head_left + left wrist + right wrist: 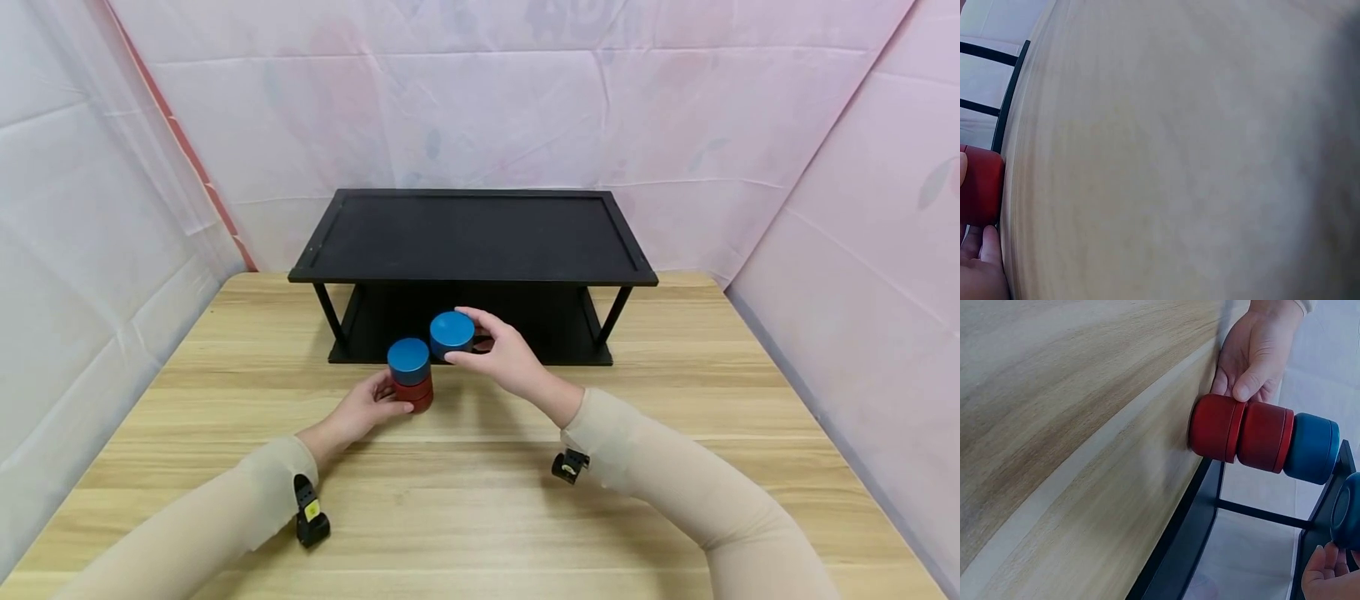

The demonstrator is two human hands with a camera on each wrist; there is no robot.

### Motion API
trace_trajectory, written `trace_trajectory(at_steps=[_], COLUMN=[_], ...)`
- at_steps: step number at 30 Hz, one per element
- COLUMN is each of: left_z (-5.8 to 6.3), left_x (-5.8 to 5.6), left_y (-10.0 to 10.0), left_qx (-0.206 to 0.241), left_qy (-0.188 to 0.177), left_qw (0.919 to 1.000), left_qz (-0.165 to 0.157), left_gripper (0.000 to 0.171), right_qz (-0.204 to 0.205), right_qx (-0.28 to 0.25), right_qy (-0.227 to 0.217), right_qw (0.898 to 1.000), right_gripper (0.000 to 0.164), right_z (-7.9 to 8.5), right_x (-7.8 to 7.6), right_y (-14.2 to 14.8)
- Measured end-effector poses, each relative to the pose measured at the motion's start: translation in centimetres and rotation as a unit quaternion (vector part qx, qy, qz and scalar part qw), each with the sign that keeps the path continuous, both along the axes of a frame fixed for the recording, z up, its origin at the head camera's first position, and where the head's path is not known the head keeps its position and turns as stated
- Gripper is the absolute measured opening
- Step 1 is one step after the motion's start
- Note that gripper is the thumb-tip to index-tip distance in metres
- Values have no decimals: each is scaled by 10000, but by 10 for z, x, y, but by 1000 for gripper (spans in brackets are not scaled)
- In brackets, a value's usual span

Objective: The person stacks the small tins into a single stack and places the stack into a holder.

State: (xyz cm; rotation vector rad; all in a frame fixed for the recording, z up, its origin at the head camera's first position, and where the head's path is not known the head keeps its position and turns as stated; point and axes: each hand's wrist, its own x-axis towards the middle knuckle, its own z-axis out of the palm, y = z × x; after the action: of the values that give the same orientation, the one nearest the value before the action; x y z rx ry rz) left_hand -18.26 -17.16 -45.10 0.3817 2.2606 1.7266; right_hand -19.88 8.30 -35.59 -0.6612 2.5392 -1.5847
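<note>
Two red tins, the lower one (1213,428) and the upper one (1263,436), stand stacked on the table under a blue tin (409,358). My left hand (366,408) holds the bottom red tin from the left, its thumb on the near side and the fingers around behind. Beside the top of the stack, my right hand (506,358) grips a second blue tin (452,329) between thumb and fingers, raised above the table. The left wrist view catches only part of a red tin (982,187) and some fingertips.
Just behind the hands stands a black two-tier rack (480,237), its lower shelf (517,329) shaded by the upper one. The wooden table (465,517) reaches to pale fabric walls (480,108) at the back and sides.
</note>
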Motion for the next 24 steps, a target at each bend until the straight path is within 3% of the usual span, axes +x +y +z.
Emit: trace_trajectory(at_steps=[24], left_z=[1], left_x=[1], left_y=[1], left_qx=[-79], left_qy=[-114], left_qw=[9999], left_qz=[11], left_gripper=[67], right_qz=[230], right_qx=[74], right_qy=[64], right_qw=[9997], right_gripper=[65], right_z=[0], right_x=[0], right_y=[-29])
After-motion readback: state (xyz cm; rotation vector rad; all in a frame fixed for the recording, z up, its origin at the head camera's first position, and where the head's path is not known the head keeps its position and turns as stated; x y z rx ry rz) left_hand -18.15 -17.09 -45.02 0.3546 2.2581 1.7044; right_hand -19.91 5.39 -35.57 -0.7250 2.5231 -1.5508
